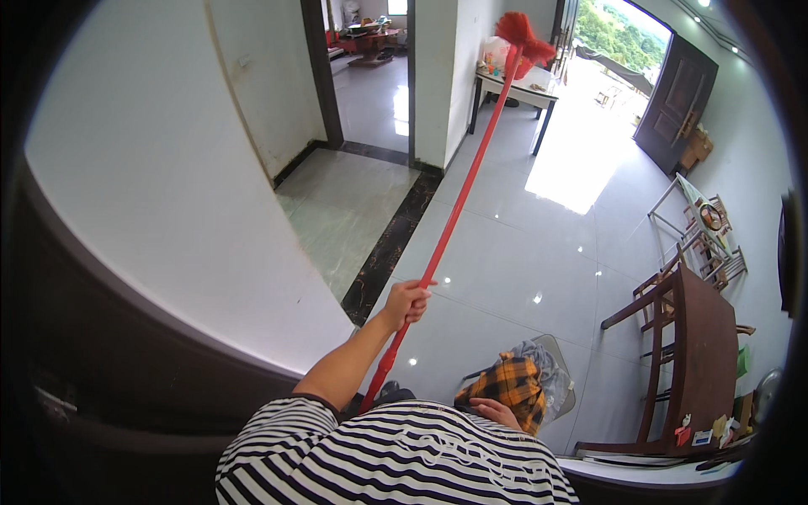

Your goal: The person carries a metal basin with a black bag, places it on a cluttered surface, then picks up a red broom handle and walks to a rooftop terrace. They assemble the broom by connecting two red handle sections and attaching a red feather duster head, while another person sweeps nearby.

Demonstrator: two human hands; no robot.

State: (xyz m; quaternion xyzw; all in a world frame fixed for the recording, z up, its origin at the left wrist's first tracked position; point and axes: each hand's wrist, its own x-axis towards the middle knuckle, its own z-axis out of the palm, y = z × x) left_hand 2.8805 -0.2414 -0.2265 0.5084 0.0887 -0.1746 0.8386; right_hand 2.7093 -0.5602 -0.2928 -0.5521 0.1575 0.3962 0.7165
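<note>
My left hand [407, 304] is closed around the red pole of a long-handled duster [461, 202]. The pole slants up and away, and its fluffy red head [523, 40] is raised at the far end. Its lower end comes down beside my striped shirt. My right hand [495, 412] is low in front of my body, partly hidden by the shirt. Its visible fingers look loosely stretched, by an orange and black plaid cloth [513, 383]. That cloth lies with a grey-blue cloth [551, 379] on a stool [566, 358].
On the right stand a dark wooden table [711, 353] and a small glass-topped table [707, 219] with chairs. A white-topped table [539, 94] is against the far wall. An open double door [677, 93] leads outside. A white wall [168, 210] and a doorway [370, 93] are to the left.
</note>
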